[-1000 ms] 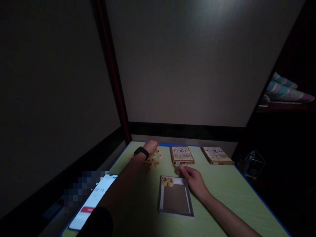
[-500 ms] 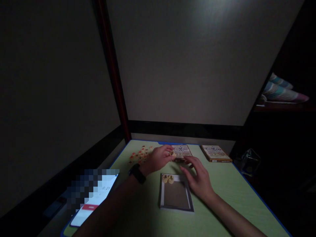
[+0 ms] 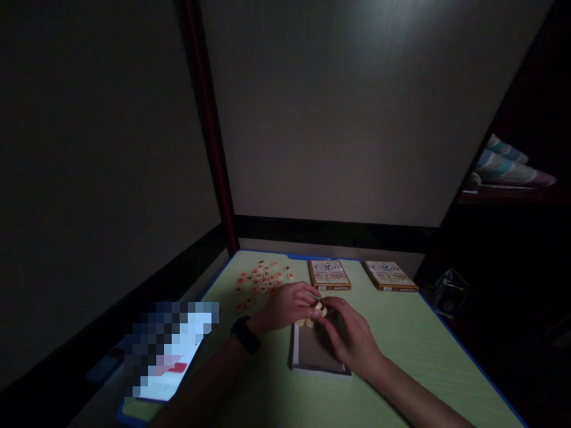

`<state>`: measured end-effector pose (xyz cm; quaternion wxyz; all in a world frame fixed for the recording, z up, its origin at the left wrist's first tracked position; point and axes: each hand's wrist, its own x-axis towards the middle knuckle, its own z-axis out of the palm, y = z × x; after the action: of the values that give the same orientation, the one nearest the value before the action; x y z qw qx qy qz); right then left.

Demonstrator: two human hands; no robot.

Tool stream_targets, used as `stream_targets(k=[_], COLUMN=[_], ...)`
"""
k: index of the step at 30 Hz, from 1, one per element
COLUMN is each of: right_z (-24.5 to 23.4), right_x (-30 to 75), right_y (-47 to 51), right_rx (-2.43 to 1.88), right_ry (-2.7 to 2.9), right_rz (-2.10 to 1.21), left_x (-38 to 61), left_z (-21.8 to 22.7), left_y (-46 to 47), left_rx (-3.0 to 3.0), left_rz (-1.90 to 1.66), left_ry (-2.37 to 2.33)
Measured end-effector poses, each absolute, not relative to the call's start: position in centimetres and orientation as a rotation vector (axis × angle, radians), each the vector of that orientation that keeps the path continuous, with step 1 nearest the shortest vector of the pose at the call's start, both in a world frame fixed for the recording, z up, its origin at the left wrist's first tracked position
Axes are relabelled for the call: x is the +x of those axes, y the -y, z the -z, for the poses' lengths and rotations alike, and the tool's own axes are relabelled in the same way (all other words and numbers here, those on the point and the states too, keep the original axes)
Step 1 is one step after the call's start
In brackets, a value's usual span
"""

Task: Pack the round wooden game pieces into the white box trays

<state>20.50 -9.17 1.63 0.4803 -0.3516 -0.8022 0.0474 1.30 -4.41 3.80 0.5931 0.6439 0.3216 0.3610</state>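
Over the far end of a shallow open box [image 3: 322, 374], my left hand [image 3: 292, 306] pinches a small stack of round, pale Chinese chess pieces [image 3: 320, 308]. My right hand [image 3: 354, 336] meets it from the right, thumb and fingers closed around the same pieces. Just below, other chess pieces [image 3: 305, 323] lie in the box's far left corner, partly covered by my left hand. Left of my hands, loose chess pieces [image 3: 264, 279] with red and dark markings are scattered on the green table [image 3: 401, 356].
Two flat printed boxes lie at the table's far side, one in the middle [image 3: 330, 274] and one at the right [image 3: 390, 276]. A lit screen [image 3: 167, 380], partly pixelated, rests at the near left edge. Walls [image 3: 334, 119] rise behind the table.
My left hand has moved right and nearer with its chess pieces, uncovering the middle printed box. My right hand has shifted slightly nearer and left, and its fingers have closed around the pieces.
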Motion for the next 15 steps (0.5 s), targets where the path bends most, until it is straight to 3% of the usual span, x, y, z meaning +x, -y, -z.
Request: stream_targets(k=[9, 15], right_z=[-2.2, -2.5], right_x=[21.2, 21.3], right_y=[9.0, 9.2], right_rx=[-0.926, -0.961], right_ry=[2.154, 2.514], right_rz=[-0.242, -0.178], left_x=[0.3, 1.0], left_z=[-3.0, -2.3], left_y=[3.1, 4.0], left_rx=[1.636, 1.969], left_rz=[-1.199, -1.159], left_ry=[-1.144, -1.419])
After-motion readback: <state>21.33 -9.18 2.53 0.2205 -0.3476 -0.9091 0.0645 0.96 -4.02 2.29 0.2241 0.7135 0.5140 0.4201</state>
